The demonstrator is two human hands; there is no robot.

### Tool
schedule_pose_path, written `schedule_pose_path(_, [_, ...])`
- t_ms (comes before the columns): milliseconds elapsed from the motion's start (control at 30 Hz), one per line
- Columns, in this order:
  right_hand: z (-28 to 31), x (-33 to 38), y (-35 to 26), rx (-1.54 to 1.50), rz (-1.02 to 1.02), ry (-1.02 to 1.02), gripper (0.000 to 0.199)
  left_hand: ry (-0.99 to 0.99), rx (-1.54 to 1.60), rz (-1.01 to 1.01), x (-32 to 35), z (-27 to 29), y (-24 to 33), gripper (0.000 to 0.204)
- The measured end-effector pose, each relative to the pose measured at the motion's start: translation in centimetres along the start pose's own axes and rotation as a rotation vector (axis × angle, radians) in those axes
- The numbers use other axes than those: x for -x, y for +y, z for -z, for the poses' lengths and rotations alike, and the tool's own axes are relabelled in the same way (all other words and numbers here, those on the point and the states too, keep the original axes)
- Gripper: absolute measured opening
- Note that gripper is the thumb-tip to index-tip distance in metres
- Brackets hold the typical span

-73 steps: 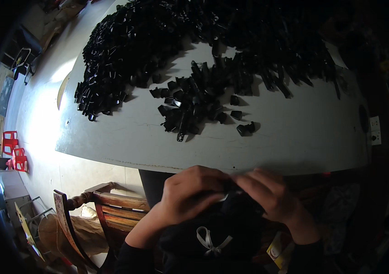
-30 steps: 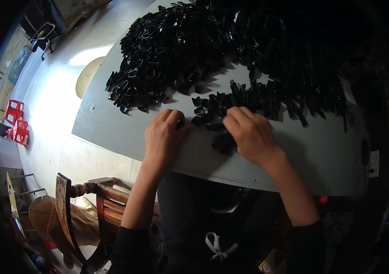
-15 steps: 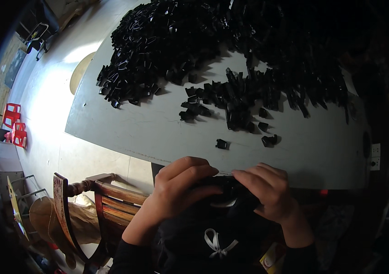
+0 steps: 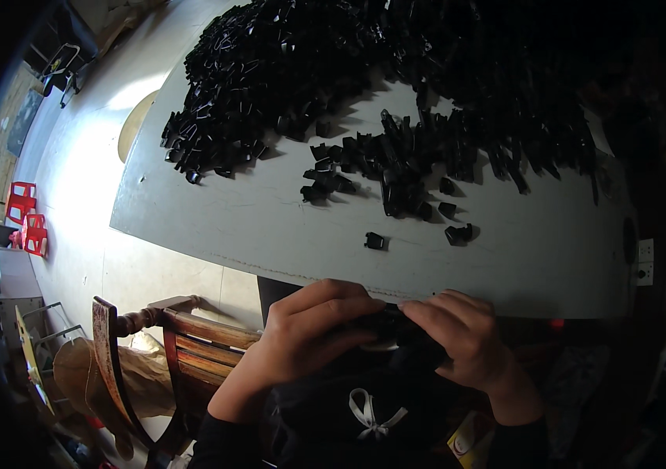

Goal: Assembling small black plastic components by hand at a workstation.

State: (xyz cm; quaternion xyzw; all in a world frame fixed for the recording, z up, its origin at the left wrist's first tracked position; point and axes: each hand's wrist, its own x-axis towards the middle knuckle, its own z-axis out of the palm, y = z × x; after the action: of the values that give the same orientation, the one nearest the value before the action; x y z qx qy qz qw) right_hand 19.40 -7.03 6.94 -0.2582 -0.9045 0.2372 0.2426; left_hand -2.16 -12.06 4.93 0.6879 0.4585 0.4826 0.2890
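My left hand and my right hand are held together just below the near edge of the grey table, over my lap. Both grip small black plastic parts between the fingertips; the parts are mostly hidden by my fingers. On the table lies a big heap of the same black parts, with a smaller loose cluster nearer me. Two stray pieces lie closest to the edge.
A wooden chair stands at my lower left. Red plastic stools sit on the floor at far left. A white wall socket is on the right. A round pale board lies left of the table.
My hands were on the table among the loose parts a second ago. They have pulled back below the table edge and closed together on the pieces.
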Motion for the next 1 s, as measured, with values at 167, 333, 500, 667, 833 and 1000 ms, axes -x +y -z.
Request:
schedule_pose_path(167, [0.5, 0.3, -0.3, 0.014, -0.026, -0.131, 0.041, -0.037, 0.042, 0.009, 0.9, -0.2, -0.5, 0.036])
schedule_pose_path(333, [-1.1, 1.0, -0.1, -0.075, 0.027, 0.020, 0.033, -0.020, 0.325, 0.050, 1.3, -1.1, -0.8, 0.035])
schedule_pose_path(500, [-3.3, 2.7, -1.6, -0.281, 0.007, -0.038, 0.027, -0.105, 0.948, 0.250, 2.2, -3.4, 0.4, 0.066])
schedule_pose_path(667, [-3.6, 3.0, -2.3, -0.193, 0.047, -0.024, 0.033, -0.110, 1.016, 0.078, 2.5, -4.4, -0.1, 0.063])
schedule_pose_path(833, [-4.4, 4.7, -0.3, -0.293, -0.135, -0.108, 0.038, 0.021, 0.302, 0.153, 1.4, -3.1, -2.5, 0.052])
schedule_pose_path(1000, [-4.0, 5.9, -0.7, 0.008, -0.199, -0.010, 0.045, -0.097, 0.580, 0.531, 2.4, -1.8, -1.7, 0.032])
